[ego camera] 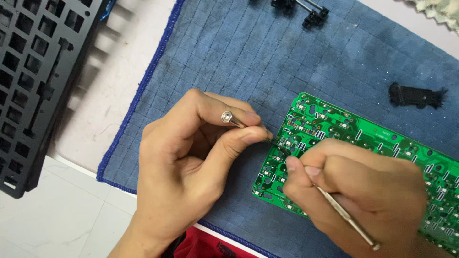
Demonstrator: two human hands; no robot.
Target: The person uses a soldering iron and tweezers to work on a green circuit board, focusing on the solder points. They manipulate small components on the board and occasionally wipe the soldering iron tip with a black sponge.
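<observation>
The left hand (191, 157) pinches a thin metal tool (233, 119), its tip on the left end of the green circuit board (363, 138), which lies on the blue cloth (267, 52) at four o'clock. The right hand (358, 191) grips a second metal tool (349, 220) over the same spot. Work on the board looks underway there; a black frame (33, 81) lies apart at nine o'clock.
</observation>
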